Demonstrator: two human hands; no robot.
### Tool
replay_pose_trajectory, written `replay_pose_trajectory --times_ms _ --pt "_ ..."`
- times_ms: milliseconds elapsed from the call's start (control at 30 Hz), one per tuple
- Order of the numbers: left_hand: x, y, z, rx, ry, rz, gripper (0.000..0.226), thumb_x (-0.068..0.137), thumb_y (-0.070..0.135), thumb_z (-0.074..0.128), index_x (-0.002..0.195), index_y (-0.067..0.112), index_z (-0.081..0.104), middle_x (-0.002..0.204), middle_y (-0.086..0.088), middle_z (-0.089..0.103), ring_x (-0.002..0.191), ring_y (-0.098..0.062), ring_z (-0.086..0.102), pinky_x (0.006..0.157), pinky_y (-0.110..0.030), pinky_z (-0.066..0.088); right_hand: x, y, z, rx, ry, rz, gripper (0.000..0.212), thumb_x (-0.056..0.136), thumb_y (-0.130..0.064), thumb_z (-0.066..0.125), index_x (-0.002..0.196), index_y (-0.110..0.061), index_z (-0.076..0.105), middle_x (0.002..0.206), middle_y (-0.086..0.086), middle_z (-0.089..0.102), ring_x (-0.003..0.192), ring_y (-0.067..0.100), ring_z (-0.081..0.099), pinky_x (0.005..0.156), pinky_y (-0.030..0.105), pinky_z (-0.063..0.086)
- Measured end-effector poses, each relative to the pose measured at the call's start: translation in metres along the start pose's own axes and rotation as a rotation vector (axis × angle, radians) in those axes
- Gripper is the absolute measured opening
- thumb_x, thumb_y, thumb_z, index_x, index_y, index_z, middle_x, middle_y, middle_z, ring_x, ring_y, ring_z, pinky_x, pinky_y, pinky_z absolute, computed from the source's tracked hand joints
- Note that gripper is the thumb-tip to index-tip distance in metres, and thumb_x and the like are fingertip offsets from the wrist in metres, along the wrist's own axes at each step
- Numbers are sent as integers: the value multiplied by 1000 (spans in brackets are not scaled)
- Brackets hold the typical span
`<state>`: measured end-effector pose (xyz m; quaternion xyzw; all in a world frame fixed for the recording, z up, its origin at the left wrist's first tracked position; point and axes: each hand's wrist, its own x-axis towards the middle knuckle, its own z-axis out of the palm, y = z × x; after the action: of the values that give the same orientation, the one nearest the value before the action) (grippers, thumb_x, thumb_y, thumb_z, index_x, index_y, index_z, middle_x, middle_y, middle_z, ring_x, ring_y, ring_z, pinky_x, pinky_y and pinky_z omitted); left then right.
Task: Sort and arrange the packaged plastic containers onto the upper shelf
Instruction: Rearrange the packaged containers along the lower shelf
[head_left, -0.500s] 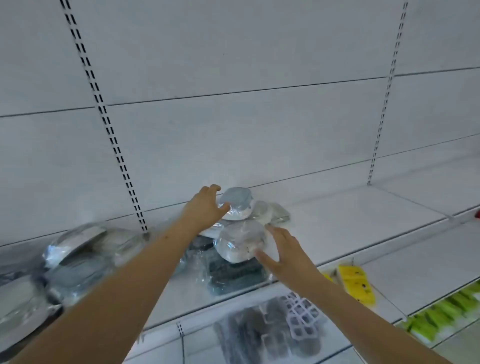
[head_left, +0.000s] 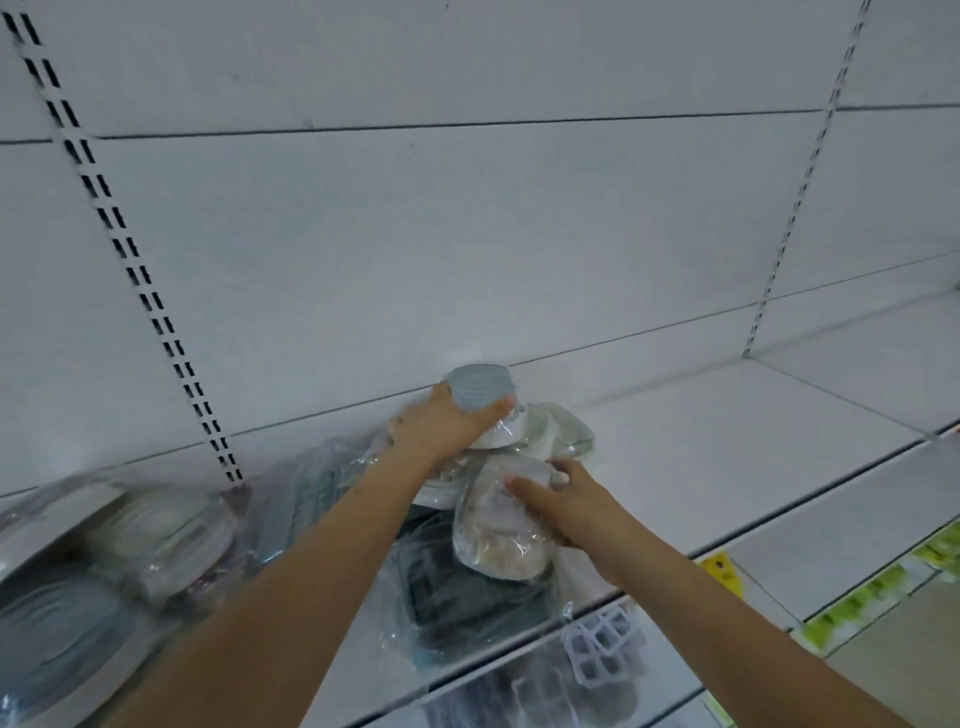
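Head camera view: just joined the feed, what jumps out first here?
Both hands meet at a small pile of wrapped containers mid-shelf: the left hand grips the grey-lidded container on top, and the right hand holds a clear wrapped container just below it. More wrapped containers crowd the shelf at far left, blurred. To the right, the white shelf is bare.

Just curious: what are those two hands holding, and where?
Left hand grips the grey-lidded container by its top; right hand clasps the wrapped clear container by its side.
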<state>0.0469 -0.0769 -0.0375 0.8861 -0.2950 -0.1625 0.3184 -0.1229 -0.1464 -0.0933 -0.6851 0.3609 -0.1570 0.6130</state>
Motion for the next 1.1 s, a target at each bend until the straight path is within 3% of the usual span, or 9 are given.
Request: replay_pose_trajectory --times_ms 100,267,400,467,600,767,900,1000,1100 --pt "7 -1 -6 -241 -68 7 104 43 83 75 126 23 58 113 2 69 95 -19 68 73 -36 60 4 0 -5 51 -6 4 64 75 -45 84 125 -18 55 103 5 72 81 16 71 63 25 53" --pt "10 -4 -18 -508 38 4 72 80 27 80 143 19 45 132 -6 58 110 -24 62 89 -35 52 4 -4 -14 70 -63 7 44 80 -39 82 111 -17 62 95 5 73 75 16 69 60 24 53" --pt "0 -11 -24 -586 76 51 67 81 20 80 140 25 49 125 -9 61 90 -19 62 63 -25 47 3 -7 -21 72 -36 -27 41 80 -37 83 110 -17 62 102 4 70 81 17 71 59 24 54" --pt "-6 -14 -26 -640 109 67 66 81 18 80 140 26 50 122 -8 63 84 -17 63 57 -21 46 3 -9 -27 90 -36 -61 46 77 -38 84 114 -20 62 105 4 69 84 18 71 61 26 56" --pt "-21 -20 -32 -749 201 88 62 82 23 79 137 34 54 117 -5 66 93 -21 69 69 -32 55 2 -14 -44 174 -85 -123 49 77 -34 85 119 -24 63 106 10 73 90 26 73 78 45 61" --pt "-50 -29 -39 -821 304 103 62 80 23 79 136 37 57 118 -6 69 100 -28 71 89 -52 58 3 -32 -62 303 -123 -214 44 79 -31 82 118 -24 63 106 8 74 92 23 73 68 30 57" --pt "-88 -34 -42 -847 386 114 59 86 16 75 139 34 57 128 -2 67 109 -21 69 93 -41 58 8 -41 -59 362 -170 -264 63 63 -43 83 119 -24 62 114 8 71 101 25 71 71 31 57" --pt "-123 -47 -52 -806 492 121 58 87 15 75 139 34 57 127 5 68 110 -13 69 97 -37 56 7 -46 -39 392 -258 -297 56 70 -39 80 121 -25 60 116 5 70 98 19 70 69 29 56" --pt "-167 -64 -65 -783 579 109 60 87 13 73 141 33 55 120 6 72 105 -11 71 87 -26 57 -3 -50 -8 403 -340 -326 52 71 -38 80 118 -28 60 113 2 70 86 11 72 62 25 55"
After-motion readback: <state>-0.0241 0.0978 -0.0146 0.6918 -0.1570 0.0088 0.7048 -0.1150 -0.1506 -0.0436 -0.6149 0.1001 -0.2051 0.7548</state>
